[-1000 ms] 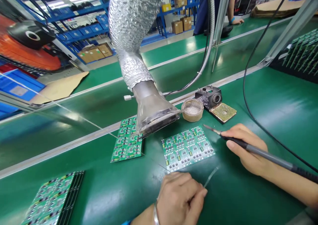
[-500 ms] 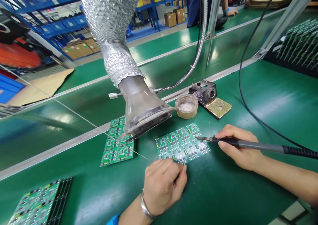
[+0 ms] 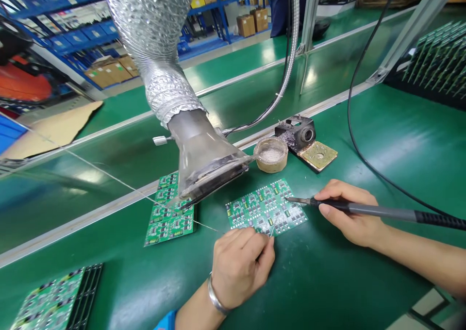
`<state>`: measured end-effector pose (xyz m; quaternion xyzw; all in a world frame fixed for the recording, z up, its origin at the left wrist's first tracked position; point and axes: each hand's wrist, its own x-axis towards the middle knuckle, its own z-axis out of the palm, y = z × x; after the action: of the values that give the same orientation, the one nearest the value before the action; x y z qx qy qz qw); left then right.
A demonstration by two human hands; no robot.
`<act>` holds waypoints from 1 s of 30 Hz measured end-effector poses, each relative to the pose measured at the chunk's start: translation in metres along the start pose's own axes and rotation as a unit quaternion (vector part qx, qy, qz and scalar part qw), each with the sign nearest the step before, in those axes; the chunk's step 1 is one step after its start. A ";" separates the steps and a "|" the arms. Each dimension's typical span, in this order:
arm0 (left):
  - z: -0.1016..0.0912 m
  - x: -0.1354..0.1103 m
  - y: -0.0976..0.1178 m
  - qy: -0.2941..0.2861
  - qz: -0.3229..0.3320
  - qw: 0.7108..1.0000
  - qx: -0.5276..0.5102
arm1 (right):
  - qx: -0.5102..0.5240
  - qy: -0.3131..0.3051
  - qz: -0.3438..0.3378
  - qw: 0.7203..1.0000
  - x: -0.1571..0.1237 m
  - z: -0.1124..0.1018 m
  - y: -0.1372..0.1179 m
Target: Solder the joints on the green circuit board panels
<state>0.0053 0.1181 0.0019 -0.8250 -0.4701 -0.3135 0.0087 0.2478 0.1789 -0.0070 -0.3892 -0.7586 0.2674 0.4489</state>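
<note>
A green circuit board (image 3: 267,206) with rows of small parts lies flat on the green bench in front of me. My right hand (image 3: 349,213) is closed around a soldering iron (image 3: 382,211), whose tip is over the board's right part; whether it touches cannot be told. At the board's near edge, my left hand (image 3: 242,264) pinches thin solder wire (image 3: 272,230), its end pointing up over the board. The wire's long tail runs from behind this hand to the upper left. A silver bangle (image 3: 215,296) circles my left wrist.
A fume extraction hood (image 3: 211,160) hangs over the bench, left of the board. Stacked boards (image 3: 169,218) sit below it, more (image 3: 54,296) at near left. A round tub (image 3: 271,154) and an iron stand (image 3: 304,135) with sponge (image 3: 319,155) lie behind. Racked boards (image 3: 437,63) stand far right.
The whole view has shifted slightly, so the scene sits a little further left. Both hands keep their grips with the iron tip over the same area. The other person's hand at the back has left view.
</note>
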 end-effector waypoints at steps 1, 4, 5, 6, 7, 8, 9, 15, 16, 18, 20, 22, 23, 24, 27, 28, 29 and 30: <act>0.000 0.000 0.000 0.000 -0.002 1.000 -0.003 | 0.004 0.006 0.001 1.000 0.000 0.000 0.000; 0.000 0.002 0.002 -0.002 -0.002 1.000 -0.007 | 0.013 0.016 -0.001 1.000 -0.001 -0.002 0.001; 0.001 0.003 0.002 -0.004 -0.002 1.000 -0.006 | 0.014 0.015 -0.002 1.000 -0.001 -0.002 0.001; 0.001 0.003 0.002 -0.005 -0.001 1.000 -0.005 | 0.016 0.014 -0.003 1.000 -0.001 -0.002 0.001; 0.002 0.003 0.002 -0.006 0.000 1.000 -0.004 | 0.018 0.012 -0.004 1.000 -0.001 -0.002 0.001; 0.003 0.003 0.002 -0.006 0.000 1.000 -0.003 | 0.019 0.009 -0.003 1.000 -0.001 -0.002 0.001; 0.003 0.003 0.002 -0.007 0.000 1.000 -0.001 | 0.019 0.006 0.000 1.000 -0.001 -0.002 0.001; 0.008 0.004 0.000 -0.016 -0.001 1.000 0.009 | 0.013 0.000 0.009 1.000 0.000 -0.001 0.000; 0.008 0.004 -0.001 -0.017 0.000 1.000 0.015 | 0.014 0.000 0.008 1.000 0.000 -0.001 0.000; 0.009 0.005 -0.001 -0.023 0.002 0.999 0.029 | 0.017 -0.001 0.007 1.000 0.000 -0.001 -0.001; 0.010 0.005 -0.001 -0.026 0.004 0.999 0.038 | 0.018 -0.003 0.009 1.000 0.000 -0.001 -0.001; 0.010 0.005 0.000 -0.028 0.002 0.999 0.039 | 0.022 -0.001 0.008 1.000 -0.001 -0.001 -0.001; 0.009 0.006 0.000 -0.026 0.000 0.999 0.038 | 0.027 0.004 0.006 1.000 -0.001 -0.002 0.000; 0.009 0.006 0.000 -0.025 -0.002 0.999 0.037 | 0.033 0.010 0.003 0.999 -0.001 -0.002 0.000; 0.008 0.007 0.002 -0.025 -0.005 0.999 0.036 | 0.043 0.034 0.007 0.998 -0.002 -0.004 0.002; 0.008 0.007 0.002 -0.028 -0.005 0.999 0.037 | 0.043 0.038 0.013 0.998 -0.002 -0.005 0.003; 0.008 0.007 0.002 -0.032 -0.005 0.999 0.038 | 0.043 0.041 0.019 0.998 -0.003 -0.005 0.003; 0.008 0.007 0.002 -0.036 -0.004 0.999 0.039 | 0.042 0.040 0.023 0.998 -0.003 -0.006 0.004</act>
<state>0.0138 0.1250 -0.0002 -0.8332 -0.4848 -0.2648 0.0224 0.2548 0.1790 -0.0085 -0.3981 -0.7189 0.2936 0.4884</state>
